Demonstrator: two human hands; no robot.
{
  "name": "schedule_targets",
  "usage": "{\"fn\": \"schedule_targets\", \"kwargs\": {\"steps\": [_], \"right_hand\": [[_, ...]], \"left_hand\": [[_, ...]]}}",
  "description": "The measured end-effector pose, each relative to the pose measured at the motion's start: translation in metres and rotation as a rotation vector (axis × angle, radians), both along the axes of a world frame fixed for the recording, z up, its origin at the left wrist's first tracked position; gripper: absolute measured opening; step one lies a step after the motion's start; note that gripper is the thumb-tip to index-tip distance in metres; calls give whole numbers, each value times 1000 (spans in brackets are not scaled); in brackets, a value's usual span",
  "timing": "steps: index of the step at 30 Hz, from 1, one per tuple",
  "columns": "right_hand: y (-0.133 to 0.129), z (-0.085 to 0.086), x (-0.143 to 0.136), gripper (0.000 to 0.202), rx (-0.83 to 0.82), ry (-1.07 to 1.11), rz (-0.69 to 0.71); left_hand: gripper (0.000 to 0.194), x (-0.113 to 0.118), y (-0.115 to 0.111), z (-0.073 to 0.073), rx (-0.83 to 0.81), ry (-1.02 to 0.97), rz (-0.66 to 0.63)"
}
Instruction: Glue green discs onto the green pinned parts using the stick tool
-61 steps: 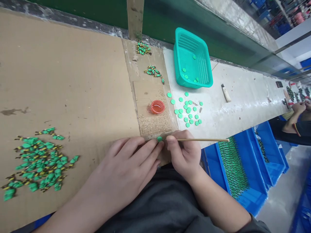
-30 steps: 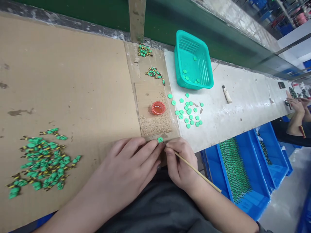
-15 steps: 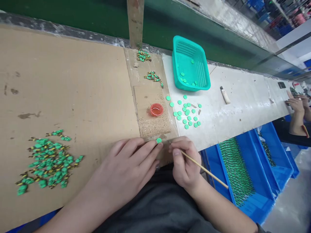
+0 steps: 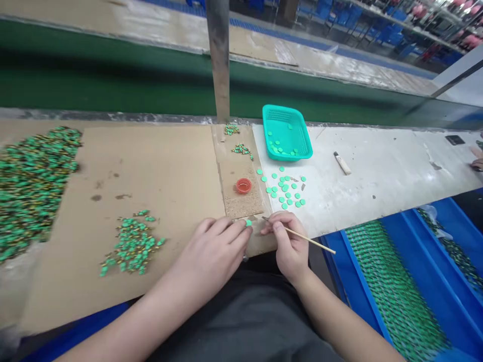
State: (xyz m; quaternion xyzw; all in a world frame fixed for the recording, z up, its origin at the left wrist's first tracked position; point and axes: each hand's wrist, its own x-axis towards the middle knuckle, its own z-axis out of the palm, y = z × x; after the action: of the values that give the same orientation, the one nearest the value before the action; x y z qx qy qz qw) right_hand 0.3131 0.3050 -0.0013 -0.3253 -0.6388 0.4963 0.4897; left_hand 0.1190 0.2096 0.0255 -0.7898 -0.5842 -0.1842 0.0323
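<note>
Pinched between thumb and fingers of the right hand (image 4: 292, 251), one thin stick (image 4: 320, 245) slants toward the left hand (image 4: 219, 246), its dark tip near the green disc (image 4: 248, 222) but apart from it. Left fingertips grip that single disc at the table's near edge, probably to steady it and leave its face exposed; the thumb is hidden.

At near right, at least two blue bins (image 4: 415, 266) stand below the table. At near left lies one small pile (image 4: 134, 246) of pieces, too many to count; a far larger heap (image 4: 33, 186) fills the far left.

Just beyond the hands sits one red cup (image 4: 243, 192), likely set there for short reach. Right of it, a little over twenty loose discs (image 4: 286, 188) lie spread out, seemingly for easy picking.

Farther: one white tube (image 4: 342, 164), two small clusters (image 4: 241, 150), and one teal basket (image 4: 289, 158) holding roughly eight discs.
</note>
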Motion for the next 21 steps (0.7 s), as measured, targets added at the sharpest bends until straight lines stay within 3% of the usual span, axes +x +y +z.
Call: {"fn": "schedule_targets", "kwargs": {"steps": [5, 11, 15, 19, 21], "right_hand": [[-3, -2, 6, 20, -30, -10, -6], [-1, -10, 13, 23, -73, 3, 25], [0, -15, 19, 24, -99, -4, 10], [0, -16, 24, 26, -169, 32, 31], [-1, -14, 24, 26, -193, 55, 39]], "left_hand": [[16, 14, -1, 13, -111, 10, 45], [18, 25, 0, 3, -87, 54, 143], [15, 25, -3, 4, -49, 30, 141], [16, 16, -34, 6, 45, -11, 151], [21, 8, -63, 1, 176, -9, 293]]}}
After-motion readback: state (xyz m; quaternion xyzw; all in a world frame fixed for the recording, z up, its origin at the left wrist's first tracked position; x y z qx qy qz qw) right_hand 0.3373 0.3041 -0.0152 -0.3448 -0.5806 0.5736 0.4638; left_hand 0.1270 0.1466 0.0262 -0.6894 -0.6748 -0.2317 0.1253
